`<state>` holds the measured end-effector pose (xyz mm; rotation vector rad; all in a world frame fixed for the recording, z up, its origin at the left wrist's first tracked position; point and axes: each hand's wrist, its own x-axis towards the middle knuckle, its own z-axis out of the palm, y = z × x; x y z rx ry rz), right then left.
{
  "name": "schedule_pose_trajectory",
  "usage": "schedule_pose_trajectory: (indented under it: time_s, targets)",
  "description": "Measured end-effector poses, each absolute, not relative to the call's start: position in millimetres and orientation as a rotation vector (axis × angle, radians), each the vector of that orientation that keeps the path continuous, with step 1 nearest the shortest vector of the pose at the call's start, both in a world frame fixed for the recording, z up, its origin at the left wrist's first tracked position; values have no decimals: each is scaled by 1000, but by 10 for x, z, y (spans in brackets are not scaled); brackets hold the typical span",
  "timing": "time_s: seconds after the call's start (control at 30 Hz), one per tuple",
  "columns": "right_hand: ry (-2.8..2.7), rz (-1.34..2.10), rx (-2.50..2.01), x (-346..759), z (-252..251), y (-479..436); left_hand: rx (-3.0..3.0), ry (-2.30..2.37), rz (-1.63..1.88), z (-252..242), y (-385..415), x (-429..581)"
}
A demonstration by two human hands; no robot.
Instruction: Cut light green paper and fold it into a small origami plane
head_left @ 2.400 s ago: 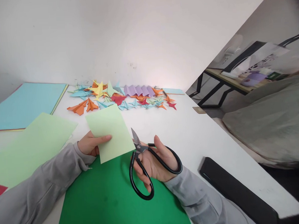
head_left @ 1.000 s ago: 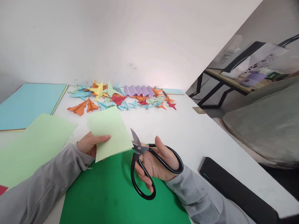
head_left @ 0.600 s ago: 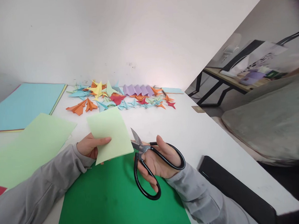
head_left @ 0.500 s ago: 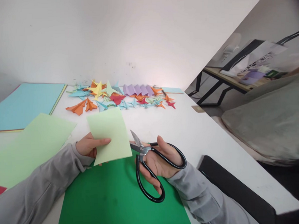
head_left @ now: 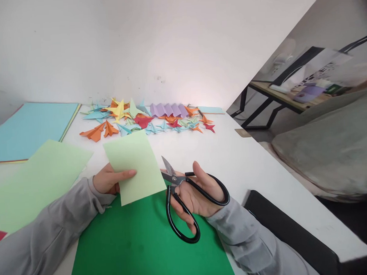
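My left hand (head_left: 112, 178) pinches a rectangular piece of light green paper (head_left: 138, 160) by its left side, thumb on top and the other fingers mostly hidden beneath. My right hand (head_left: 198, 190) holds scissors (head_left: 174, 179) with black handles, thumb and fingers through the loops. The blades stand apart and point up and left, close to the paper's right edge; the lower blade's tip is hidden behind the paper. Below both hands lies a large dark green sheet (head_left: 146, 246).
A big light green sheet (head_left: 44, 181) and a stack of coloured paper topped with light blue (head_left: 35, 129) lie at the left. Folded paper figures (head_left: 142, 121) and a purple pleated strip (head_left: 169, 110) line the wall. A long black object (head_left: 293, 234) lies at the right.
The held paper has turned slightly, its lower edge shifting to the right and tilting. The scissors have moved up a little, and their handles have come slightly closer together.
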<state>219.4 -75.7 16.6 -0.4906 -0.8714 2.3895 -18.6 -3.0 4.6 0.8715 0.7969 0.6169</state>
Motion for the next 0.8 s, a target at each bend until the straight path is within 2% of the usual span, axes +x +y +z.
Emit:
schedule_pose_trajectory:
  time_s: [0.4, 0.8]
  targets:
    - [-858, 2398, -447, 2167, 152, -729, 869, 717, 640, 17, -71, -150]
    - [-839, 2261, -537, 2096, 165, -714, 752, 747, 685, 30, -112, -78]
